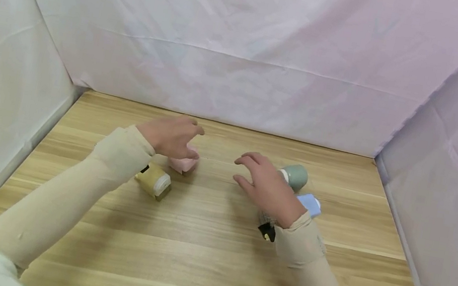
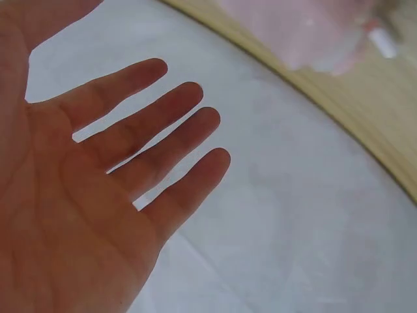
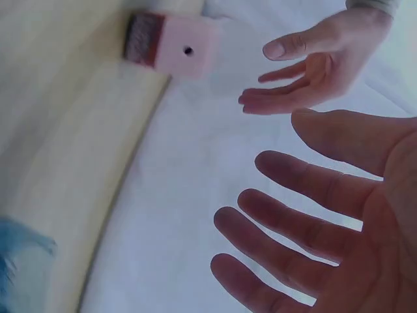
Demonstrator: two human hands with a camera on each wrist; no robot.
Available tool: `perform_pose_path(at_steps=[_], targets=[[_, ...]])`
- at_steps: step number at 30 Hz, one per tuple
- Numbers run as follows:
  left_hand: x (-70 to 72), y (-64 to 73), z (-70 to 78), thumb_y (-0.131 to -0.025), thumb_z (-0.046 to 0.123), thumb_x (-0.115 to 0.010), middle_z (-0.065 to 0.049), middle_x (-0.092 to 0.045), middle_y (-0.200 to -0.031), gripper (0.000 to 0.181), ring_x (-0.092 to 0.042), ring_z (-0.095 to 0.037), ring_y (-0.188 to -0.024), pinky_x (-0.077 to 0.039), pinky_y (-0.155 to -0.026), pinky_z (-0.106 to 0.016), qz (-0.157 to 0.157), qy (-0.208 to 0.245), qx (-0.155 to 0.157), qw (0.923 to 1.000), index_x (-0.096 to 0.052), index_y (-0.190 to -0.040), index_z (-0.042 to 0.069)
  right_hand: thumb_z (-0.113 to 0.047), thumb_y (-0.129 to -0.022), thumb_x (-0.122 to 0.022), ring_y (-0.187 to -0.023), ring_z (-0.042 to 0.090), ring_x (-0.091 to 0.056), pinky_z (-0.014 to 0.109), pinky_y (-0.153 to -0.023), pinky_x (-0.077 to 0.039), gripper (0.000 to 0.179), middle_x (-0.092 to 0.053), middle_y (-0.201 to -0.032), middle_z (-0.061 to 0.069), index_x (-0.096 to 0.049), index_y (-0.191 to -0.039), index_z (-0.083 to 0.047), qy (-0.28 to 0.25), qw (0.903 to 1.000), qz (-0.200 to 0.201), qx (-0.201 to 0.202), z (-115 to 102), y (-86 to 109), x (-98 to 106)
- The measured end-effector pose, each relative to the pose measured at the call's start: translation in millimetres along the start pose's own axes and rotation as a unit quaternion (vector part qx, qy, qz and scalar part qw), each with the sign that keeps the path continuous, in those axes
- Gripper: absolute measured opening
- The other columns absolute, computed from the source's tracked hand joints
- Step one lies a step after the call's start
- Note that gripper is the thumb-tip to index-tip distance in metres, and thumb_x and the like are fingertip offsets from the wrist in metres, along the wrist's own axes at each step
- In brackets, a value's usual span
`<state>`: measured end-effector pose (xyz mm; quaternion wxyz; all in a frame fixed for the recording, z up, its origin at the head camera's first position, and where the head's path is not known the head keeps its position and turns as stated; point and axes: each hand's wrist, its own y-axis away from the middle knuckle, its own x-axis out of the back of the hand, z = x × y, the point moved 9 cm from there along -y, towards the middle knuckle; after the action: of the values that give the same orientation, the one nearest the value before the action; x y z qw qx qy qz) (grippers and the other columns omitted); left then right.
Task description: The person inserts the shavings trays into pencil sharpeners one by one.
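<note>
My left hand [image 1: 172, 135] hovers over the table with fingers relaxed and nothing in its grasp. Just below its thumb is a small pink block-like object [image 1: 183, 161], partly covered by the hand. In the right wrist view that pink object [image 3: 186, 47] has a dark spot on one face and a dark red end. My right hand [image 1: 269, 187] hangs over the table, fingers parted and holding nothing. Beside its knuckles lies a grey-green rounded object [image 1: 295, 177] with a white band. A light blue object [image 1: 309, 204] shows past the back of this hand.
A yellow object [image 1: 153, 180] with a white end lies under the left wrist. Beneath the right wrist a small black item [image 1: 267, 231] is partly hidden. White cloth [image 1: 239, 83] encloses the back and sides of the wooden table [image 1: 181, 257].
</note>
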<state>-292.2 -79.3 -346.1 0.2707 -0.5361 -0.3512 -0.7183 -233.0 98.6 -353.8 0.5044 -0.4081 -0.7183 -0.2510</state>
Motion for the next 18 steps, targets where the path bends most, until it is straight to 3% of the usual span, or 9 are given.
perform_pose_path(at_steps=[5,11,14,18], targets=[[14.6,5.5,18.6,-0.103,0.043,-0.071,-0.021,-0.061,-0.148,0.067,-0.059,-0.038,-0.137,-0.051,-0.115,-0.052,0.039,-0.017,-0.003,0.9991,-0.057,-0.151,-0.001,-0.026,-0.108,-0.068,-0.138,0.036,-0.06,0.051,-0.108,-0.057,0.043,-0.058,-0.152,0.018,-0.063,-0.145,-0.004,0.012,0.9996,0.023,-0.009,7.6,13.9,23.9],[22.8,9.4,36.5,-0.106,0.042,-0.067,-0.021,-0.063,-0.144,0.062,-0.062,-0.038,-0.132,-0.054,-0.111,-0.051,0.085,-0.04,-0.017,0.9954,-0.057,-0.149,-0.002,-0.026,-0.108,-0.069,-0.141,0.039,-0.056,0.058,-0.111,-0.053,0.046,-0.055,-0.155,0.018,-0.06,-0.148,-0.004,0.009,0.9984,0.039,-0.04,30.2,36.2,36.4],[26.8,12.0,48.3,-0.106,0.039,-0.069,-0.02,-0.068,-0.132,0.056,-0.067,-0.038,-0.12,-0.058,-0.105,-0.049,0.135,-0.066,-0.03,0.9882,-0.061,-0.141,-0.003,-0.024,-0.108,-0.069,-0.141,0.04,-0.056,0.06,-0.111,-0.052,0.044,-0.056,-0.153,0.018,-0.061,-0.146,-0.004,0.002,0.9975,0.048,-0.052,43.1,46.6,40.2],[28.5,16.0,61.4,-0.104,0.037,-0.071,-0.017,-0.074,-0.117,0.046,-0.072,-0.036,-0.108,-0.061,-0.097,-0.048,0.212,-0.108,-0.029,0.9709,-0.069,-0.129,-0.002,-0.021,-0.108,-0.068,-0.141,0.042,-0.055,0.062,-0.112,-0.05,0.043,-0.056,-0.152,0.02,-0.061,-0.146,-0.003,-0.009,0.9963,0.055,-0.065,59.5,60.4,43.2]])
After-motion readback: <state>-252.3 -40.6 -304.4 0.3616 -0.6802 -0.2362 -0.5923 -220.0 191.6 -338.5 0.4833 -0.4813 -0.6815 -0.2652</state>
